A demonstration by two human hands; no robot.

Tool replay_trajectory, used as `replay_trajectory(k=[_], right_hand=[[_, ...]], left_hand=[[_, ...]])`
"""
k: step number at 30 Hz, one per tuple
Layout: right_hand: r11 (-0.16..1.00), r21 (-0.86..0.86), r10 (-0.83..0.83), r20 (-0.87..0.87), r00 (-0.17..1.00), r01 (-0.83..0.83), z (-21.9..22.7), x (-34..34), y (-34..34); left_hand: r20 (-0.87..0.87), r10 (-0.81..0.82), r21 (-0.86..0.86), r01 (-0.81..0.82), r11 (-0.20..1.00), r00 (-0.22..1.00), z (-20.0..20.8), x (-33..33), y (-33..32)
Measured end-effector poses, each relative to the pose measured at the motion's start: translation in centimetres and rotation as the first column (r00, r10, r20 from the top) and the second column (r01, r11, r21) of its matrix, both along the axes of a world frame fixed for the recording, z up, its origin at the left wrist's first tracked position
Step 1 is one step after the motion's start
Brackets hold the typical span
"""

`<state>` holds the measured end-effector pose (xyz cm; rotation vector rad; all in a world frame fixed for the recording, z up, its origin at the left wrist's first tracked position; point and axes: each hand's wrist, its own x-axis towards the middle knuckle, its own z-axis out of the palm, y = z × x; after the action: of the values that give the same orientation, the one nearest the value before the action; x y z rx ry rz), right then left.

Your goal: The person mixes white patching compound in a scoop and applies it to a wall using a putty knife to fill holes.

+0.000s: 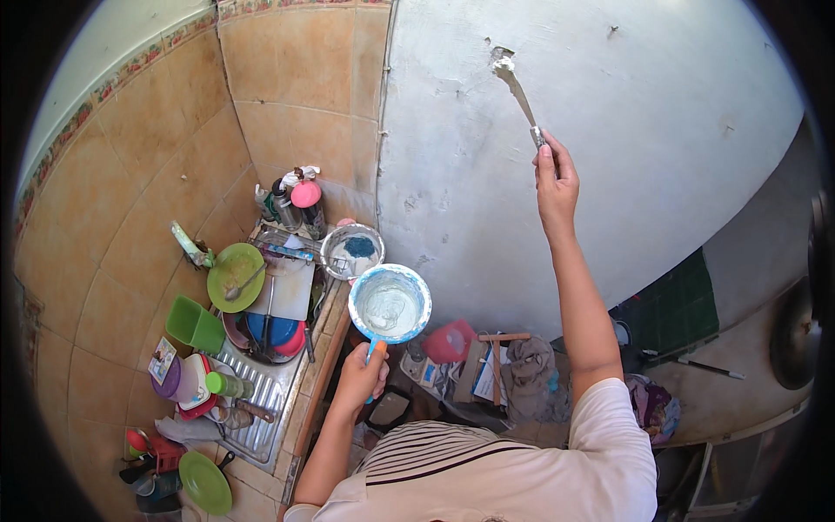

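Note:
My right hand (557, 178) is raised high with its fingers closed around the handle of a long-bladed knife (521, 94). White paste covers the knife's tip, which touches a small rough hole (500, 54) in the grey-white wall. Lower down, my left hand (358, 380) grips the handle of a blue dipper (390, 304), held level in front of me. Smeared white paste lies inside the dipper and coats its rim. An orange piece (377, 350) shows along the dipper's handle; what it belongs to is hidden by my fingers.
To the left, a tiled counter has a steel sink (256, 432) crowded with dishes, a green plate (236, 277) and a green tub (194, 324). A white-smeared bowl (352, 250) stands at the counter's far end. Below the wall lie a grey cloth (532, 374) and clutter.

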<state>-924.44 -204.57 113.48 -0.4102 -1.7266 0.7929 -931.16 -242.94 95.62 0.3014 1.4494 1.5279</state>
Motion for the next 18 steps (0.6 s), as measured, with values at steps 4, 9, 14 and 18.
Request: replay_trajectory(k=[4,9,14,18], right_hand=[[0.844,0.469,-0.318,0.045,0.947,0.261,1.3,-1.2,2.5],[0.622,0.692,-0.475,-0.038,0.879,0.366,1.3,-2.1,5.3],[0.55,0.737,-0.535,-0.052,0.844,0.394,2.0,-2.5,7.2],[0.534,0.738,-0.581,-0.035,0.813,0.413,2.0,-2.4,8.3]], left_hand=[[0.018,0.023,-0.003,-0.023,1.0,1.0,-1.5,0.3,-0.7],[0.042,0.066,-0.014,-0.065,0.998,0.997,-2.8,0.8,-1.6],[0.046,0.067,-0.038,-0.066,0.997,0.997,-3.1,0.8,-1.2],[0.058,0.059,-0.012,-0.059,0.998,0.997,-3.2,1.0,-0.5]])
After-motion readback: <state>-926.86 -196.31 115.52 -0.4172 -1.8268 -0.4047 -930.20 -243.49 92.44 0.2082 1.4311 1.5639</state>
